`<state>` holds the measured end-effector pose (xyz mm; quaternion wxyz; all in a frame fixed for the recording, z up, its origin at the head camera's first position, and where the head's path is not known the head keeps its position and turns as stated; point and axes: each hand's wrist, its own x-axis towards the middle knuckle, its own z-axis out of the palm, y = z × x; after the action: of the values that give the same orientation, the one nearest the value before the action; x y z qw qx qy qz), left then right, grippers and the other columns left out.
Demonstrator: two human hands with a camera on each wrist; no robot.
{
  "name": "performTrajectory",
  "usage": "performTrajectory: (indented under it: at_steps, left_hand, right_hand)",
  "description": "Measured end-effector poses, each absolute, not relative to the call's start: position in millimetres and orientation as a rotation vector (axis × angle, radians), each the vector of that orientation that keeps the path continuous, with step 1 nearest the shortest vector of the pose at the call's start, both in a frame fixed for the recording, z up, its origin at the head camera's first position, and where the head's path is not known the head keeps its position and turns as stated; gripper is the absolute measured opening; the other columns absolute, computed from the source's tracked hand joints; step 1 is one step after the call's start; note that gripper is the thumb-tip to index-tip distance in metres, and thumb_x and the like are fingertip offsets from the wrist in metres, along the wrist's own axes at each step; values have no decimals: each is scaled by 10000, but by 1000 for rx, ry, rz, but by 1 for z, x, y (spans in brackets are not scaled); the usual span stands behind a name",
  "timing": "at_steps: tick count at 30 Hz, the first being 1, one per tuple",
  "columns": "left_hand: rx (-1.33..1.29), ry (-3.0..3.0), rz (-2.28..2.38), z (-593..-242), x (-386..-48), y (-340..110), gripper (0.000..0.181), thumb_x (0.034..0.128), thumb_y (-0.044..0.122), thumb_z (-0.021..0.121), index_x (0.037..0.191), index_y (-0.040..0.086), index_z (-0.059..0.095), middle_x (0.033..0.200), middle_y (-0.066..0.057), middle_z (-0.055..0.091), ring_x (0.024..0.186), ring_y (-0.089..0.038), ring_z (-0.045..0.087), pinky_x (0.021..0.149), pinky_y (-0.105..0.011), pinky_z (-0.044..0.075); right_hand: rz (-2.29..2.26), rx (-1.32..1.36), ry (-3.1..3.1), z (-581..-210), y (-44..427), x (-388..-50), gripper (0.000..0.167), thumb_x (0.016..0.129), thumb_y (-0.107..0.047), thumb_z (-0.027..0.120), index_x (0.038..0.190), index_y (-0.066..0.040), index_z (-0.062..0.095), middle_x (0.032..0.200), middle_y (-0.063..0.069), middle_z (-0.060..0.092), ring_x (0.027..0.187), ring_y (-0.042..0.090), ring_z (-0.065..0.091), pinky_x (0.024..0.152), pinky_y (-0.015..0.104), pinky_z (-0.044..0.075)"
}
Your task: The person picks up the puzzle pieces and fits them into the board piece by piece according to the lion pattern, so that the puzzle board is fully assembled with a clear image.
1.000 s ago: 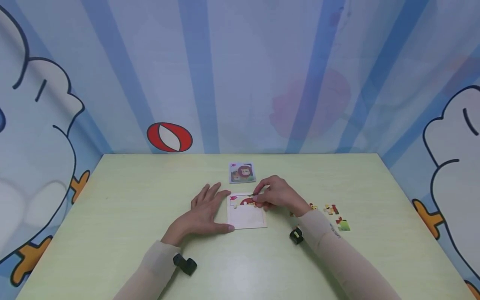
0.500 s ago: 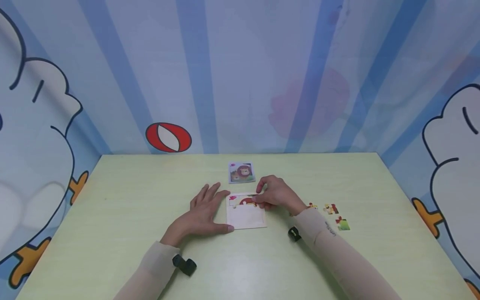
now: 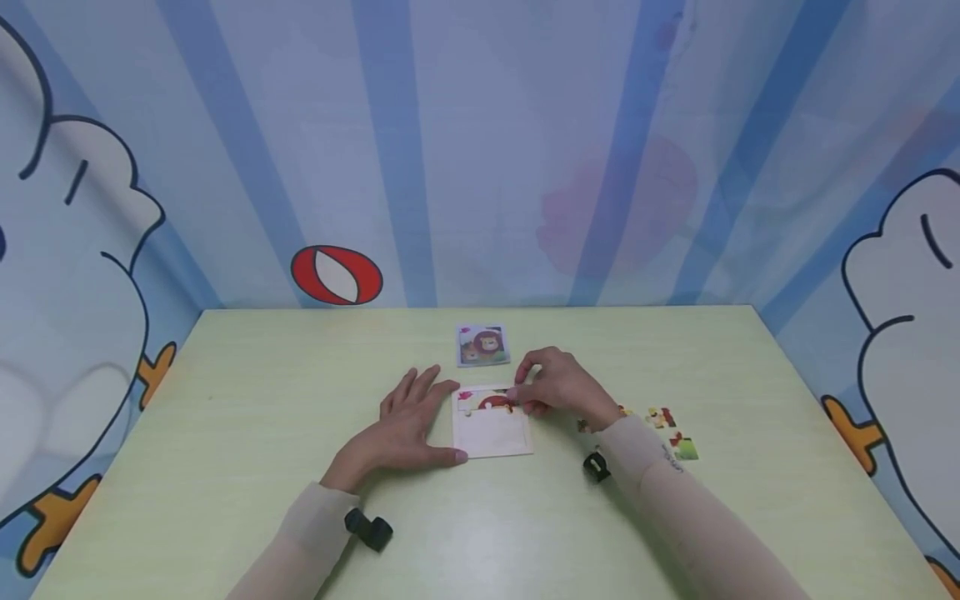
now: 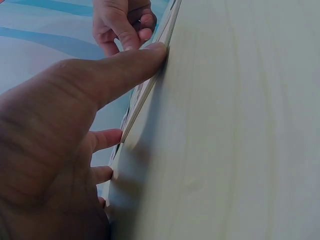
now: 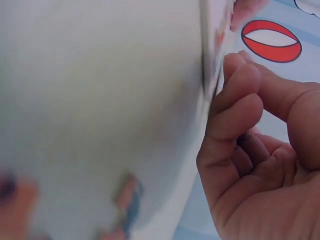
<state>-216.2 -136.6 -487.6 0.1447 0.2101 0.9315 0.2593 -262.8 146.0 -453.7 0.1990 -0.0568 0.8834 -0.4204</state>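
Observation:
My left hand (image 3: 408, 429) lies at the left side of a white puzzle board (image 3: 491, 436), fingers spread. Its thumb touches the near left corner and its index finger the far left corner. Puzzle pieces with a pink flower and a red-brown mane (image 3: 491, 403) fill the board's top strip; the lower part is bare white. At the far right corner my right hand (image 3: 558, 387) pinches a puzzle piece, mostly hidden by the fingertips. In the right wrist view its curled fingers (image 5: 235, 117) are against the board's edge; the piece itself cannot be made out there.
Behind the board lies a lion picture card (image 3: 483, 346). Loose puzzle pieces (image 3: 660, 417) are scattered right of the board, some partly hidden by the right wrist; a green one (image 3: 684, 447) is nearest the front. A printed curtain (image 3: 480, 167) stands behind the table (image 3: 262, 375).
My right hand shifts slightly right at the board's far right corner, and its index finger rises a little away from the thumb. The left hand stays in place.

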Motion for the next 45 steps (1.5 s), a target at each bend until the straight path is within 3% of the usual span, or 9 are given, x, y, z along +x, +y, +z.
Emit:
performTrajectory:
  at_steps: [7, 11, 20, 27, 38, 45]
  left_hand:
    - [610, 2680, 766, -486, -216, -137, 1017, 843, 529, 839, 1672, 215, 341, 1830, -131, 76, 1685, -467, -30, 1299, -772, 76]
    - [606, 2673, 767, -485, -216, -137, 1022, 842, 527, 839, 1675, 212, 336, 1831, -132, 69, 1685, -467, -36, 1302, -769, 68]
    - [618, 2678, 795, -487, -216, -137, 1025, 830, 502, 849, 1668, 198, 344, 1824, -145, 86, 1677, -473, -21, 1292, -778, 79]
    - [632, 2682, 813, -490, -217, -138, 1023, 824, 512, 854, 1657, 195, 352, 1818, -157, 99, 1671, -485, -11, 1282, -791, 78]
    - [603, 2683, 771, -489, -216, -138, 1034, 826, 501, 860, 1669, 204, 340, 1825, -146, 87, 1678, -477, -16, 1294, -776, 94]
    - [601, 2686, 757, -487, -215, -137, 1023, 831, 516, 853, 1667, 212, 347, 1829, -128, 86, 1685, -464, -23, 1304, -761, 87]
  right_hand:
    - [-1095, -338, 2477, -439, 174, -267, 265, 1012, -217, 750, 1234, -71, 747, 922, 149, 794, 721, 254, 735, 708, 372, 619]
    - [-1049, -370, 2494, -434, 191, -263, 308, 1009, -191, 751, 1285, -56, 737, 984, 146, 787, 753, 242, 751, 727, 365, 633]
    - [-965, -347, 2540, -431, 224, -246, 303, 998, -178, 729, 1279, -67, 753, 1050, 62, 780, 817, 188, 679, 714, 332, 548]
    - [-955, -303, 2516, -436, 241, -233, 306, 985, -181, 754, 1263, -55, 757, 993, 59, 771, 616, 198, 576, 590, 364, 526]
    - [-794, -359, 2655, -447, 241, -216, 226, 949, -194, 804, 1151, -101, 763, 1050, 40, 723, 911, 164, 620, 787, 342, 524]
    - [-689, -350, 2777, -450, 237, -212, 174, 931, -189, 813, 1061, -86, 762, 985, 41, 726, 876, 167, 609, 787, 378, 524]
